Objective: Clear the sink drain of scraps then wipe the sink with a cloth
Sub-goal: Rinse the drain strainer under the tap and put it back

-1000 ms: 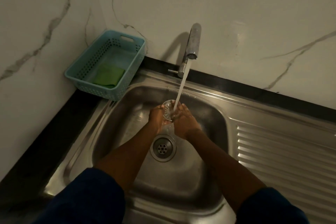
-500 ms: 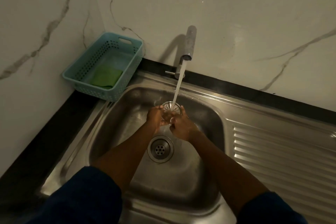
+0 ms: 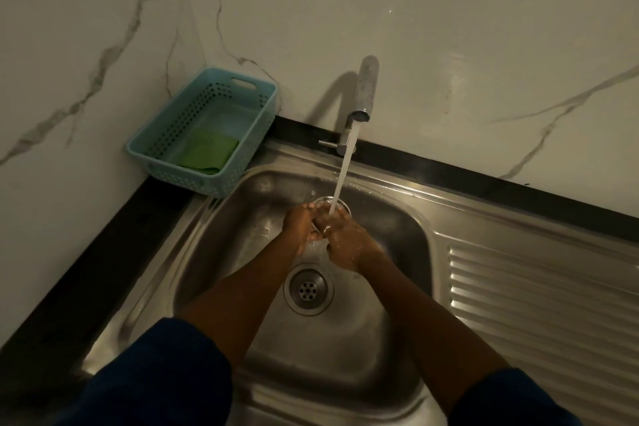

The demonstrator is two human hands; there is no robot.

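Down in the steel sink (image 3: 221, 252), the drain (image 3: 308, 289) sits open near the wrists. Just past it, the left hand (image 3: 300, 225) and right hand (image 3: 345, 241) both grip a round strainer (image 3: 333, 205) under the water (image 3: 343, 172) from the tap (image 3: 363, 93). Farther back, a green cloth (image 3: 207, 151) lies in the blue basket (image 3: 166, 124).

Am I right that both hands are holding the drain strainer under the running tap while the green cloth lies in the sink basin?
Not quite. The head view shows the green cloth lying in the blue basket beside the sink, not in the basin. The rest holds: both hands, left and right, hold the drain strainer under the running tap.
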